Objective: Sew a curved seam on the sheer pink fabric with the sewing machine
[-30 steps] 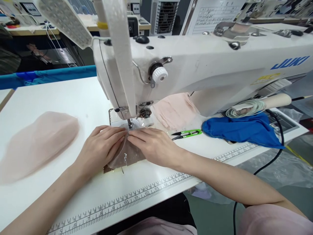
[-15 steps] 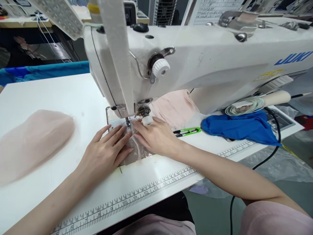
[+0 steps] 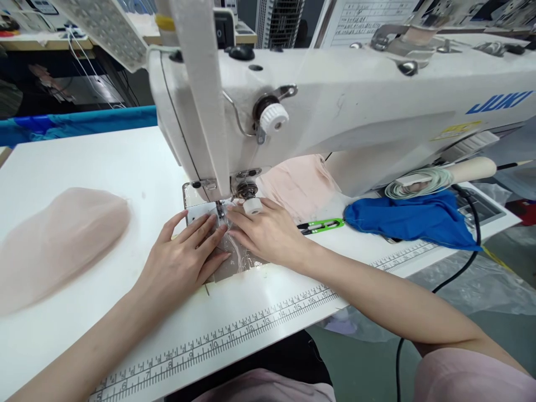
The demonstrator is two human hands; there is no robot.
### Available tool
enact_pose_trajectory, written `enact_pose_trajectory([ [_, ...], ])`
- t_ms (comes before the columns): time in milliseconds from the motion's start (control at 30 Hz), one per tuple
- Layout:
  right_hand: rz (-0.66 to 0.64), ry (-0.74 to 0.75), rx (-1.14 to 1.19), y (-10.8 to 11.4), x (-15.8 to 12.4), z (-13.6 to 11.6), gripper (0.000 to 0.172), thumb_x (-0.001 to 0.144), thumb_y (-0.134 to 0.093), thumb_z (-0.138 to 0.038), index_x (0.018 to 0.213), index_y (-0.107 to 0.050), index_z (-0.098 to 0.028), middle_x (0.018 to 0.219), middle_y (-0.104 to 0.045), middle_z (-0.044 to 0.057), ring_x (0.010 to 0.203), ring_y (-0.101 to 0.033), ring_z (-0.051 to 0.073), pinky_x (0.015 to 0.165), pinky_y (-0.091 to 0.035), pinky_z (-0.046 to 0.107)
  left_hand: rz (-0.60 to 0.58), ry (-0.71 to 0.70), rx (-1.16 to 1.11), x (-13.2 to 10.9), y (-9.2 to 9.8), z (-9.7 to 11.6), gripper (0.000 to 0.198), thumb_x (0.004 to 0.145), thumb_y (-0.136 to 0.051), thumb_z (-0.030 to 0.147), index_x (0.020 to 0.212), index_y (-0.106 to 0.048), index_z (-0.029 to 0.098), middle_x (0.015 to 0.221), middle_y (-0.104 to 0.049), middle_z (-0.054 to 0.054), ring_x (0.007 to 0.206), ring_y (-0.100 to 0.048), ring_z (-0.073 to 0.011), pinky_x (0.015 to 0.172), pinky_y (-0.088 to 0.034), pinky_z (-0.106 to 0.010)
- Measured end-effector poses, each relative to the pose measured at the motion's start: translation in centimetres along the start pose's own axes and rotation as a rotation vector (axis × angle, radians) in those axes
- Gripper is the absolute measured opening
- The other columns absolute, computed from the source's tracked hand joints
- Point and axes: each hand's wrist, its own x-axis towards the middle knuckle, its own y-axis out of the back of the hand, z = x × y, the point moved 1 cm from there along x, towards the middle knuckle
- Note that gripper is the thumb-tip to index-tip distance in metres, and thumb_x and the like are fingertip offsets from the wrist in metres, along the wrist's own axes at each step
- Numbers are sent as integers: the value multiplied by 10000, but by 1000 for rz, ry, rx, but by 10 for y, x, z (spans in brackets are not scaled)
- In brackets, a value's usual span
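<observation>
A thin, pale strip of sheer fabric (image 3: 235, 249) runs across the machine bed to the presser foot (image 3: 220, 210) of a white sewing machine (image 3: 335, 106). To the left of that strip my left hand (image 3: 184, 252) lies flat with its fingers spread, fingertips near the foot. My right hand (image 3: 272, 231) rests on the other side, fingers stretched out, with thumb and index fingertips at the strip's edge. Both hands partly cover the fabric, and its far end is hidden under the machine head. Behind my right hand lies folded pale pink fabric (image 3: 299, 184).
A sheer pink piece (image 3: 67, 245) lies on the left of the white table (image 3: 138, 162). Green thread snips (image 3: 321, 225), a blue cloth (image 3: 410, 219) and a coil of pale cord (image 3: 422, 181) sit to the right. A ruler scale (image 3: 218, 346) marks the front edge.
The camera view has shifted very slightly. Both hands stay in nearly the same place beside the presser foot, and the fabric shows no clear movement.
</observation>
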Motion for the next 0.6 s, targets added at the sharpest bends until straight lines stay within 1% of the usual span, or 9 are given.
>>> enact_pose_trajectory([
  [233,-4,-1,-17,0,0,-1,285,997,-450,-290,1092,-659,-121,1184,-692,111,1140,-586,230,957,-427,385,-2,23,15,-1,-1,-1,409,978,-473,387,1298,-572,151,1295,-634,-140,1204,-602,-276,1098,-326,-506],
  [433,41,22,-17,-1,-2,-1,283,985,-473,-282,1122,-655,-114,1140,-711,109,1139,-584,238,958,-425,393,8,50,-1,-2,-2,-1,398,975,-481,379,1307,-563,175,1318,-617,-134,1222,-589,-275,1102,-332,-521],
  [533,113,86,-1,1,-3,-1,245,967,-501,-243,1106,-660,-121,1110,-724,89,1066,-606,222,925,-431,375,64,-5,12,-4,4,1,373,959,-524,341,1281,-579,161,1282,-646,-120,1192,-611,-264,1112,-339,-508],
  [600,167,146,24,4,-5,-2,201,955,-509,-203,1045,-675,-133,1077,-731,62,967,-625,192,880,-439,345,98,-87,-12,-6,8,3,410,929,-569,385,1254,-596,137,1260,-662,-118,1167,-626,-266,1109,-360,-491],
])
